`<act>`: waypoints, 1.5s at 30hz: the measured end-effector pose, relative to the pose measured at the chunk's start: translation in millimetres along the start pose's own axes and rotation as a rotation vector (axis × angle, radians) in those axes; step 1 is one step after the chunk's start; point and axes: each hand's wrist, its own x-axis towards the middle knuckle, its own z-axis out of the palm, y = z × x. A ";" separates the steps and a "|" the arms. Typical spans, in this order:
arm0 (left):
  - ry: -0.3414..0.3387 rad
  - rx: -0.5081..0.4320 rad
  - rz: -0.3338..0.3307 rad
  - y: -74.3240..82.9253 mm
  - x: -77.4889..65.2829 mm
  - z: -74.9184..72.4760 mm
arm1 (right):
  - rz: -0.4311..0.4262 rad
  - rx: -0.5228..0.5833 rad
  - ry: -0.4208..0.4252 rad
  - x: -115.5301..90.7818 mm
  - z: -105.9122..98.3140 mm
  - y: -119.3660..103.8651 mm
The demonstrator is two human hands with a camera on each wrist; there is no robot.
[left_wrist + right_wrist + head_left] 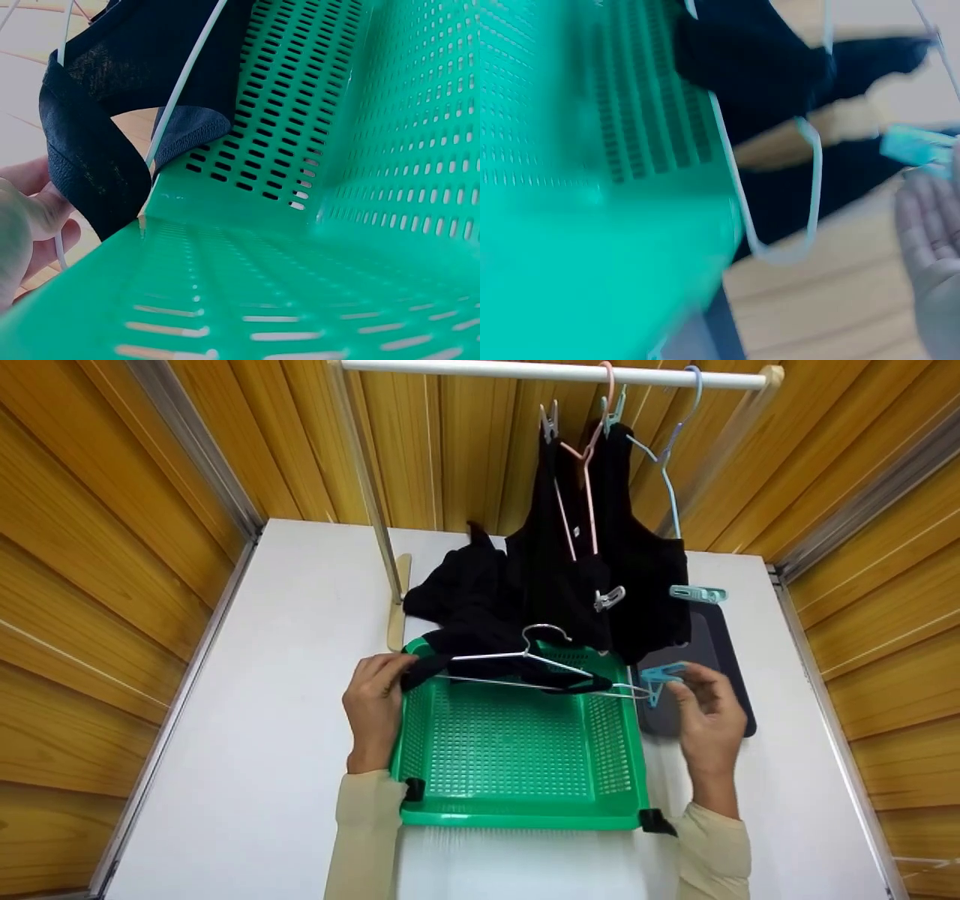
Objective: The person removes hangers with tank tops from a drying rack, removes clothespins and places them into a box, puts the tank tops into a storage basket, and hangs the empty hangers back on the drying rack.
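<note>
A white wire hanger (487, 657) lies across the far part of a green basket (517, 816), threaded through the straps of a black garment (480, 639). My left hand (373, 709) pinches a garment strap (94, 161) at the hanger's left end, beside the basket wall. Between thumb and fingers of my right hand (709, 720) is a light blue clothespin (661, 679), close to the hanger's bare right end. In the right wrist view the clothespin (915, 146) looks blurred, apart from the hanger's looped end (814, 195).
A white rail (480, 369) above carries a pink hanger (589, 457) and a blue hanger (667, 457) with black clothes (645, 562) clipped by several clothespins. More black cloth (461, 585) lies behind the basket. A dark flat tray (724, 660) sits at right.
</note>
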 end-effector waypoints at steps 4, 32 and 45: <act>0.005 -0.003 0.001 -0.2 0.7 -0.4 | 0.273 -0.151 -0.035 12.2 -18.5 18.8; -0.017 -0.003 -0.008 1.5 -2.6 0.8 | 0.525 -0.607 -0.217 12.1 -42.2 88.9; -0.036 -0.013 -0.022 2.8 -1.4 -3.4 | -0.243 -0.221 -0.452 17.5 6.2 -6.5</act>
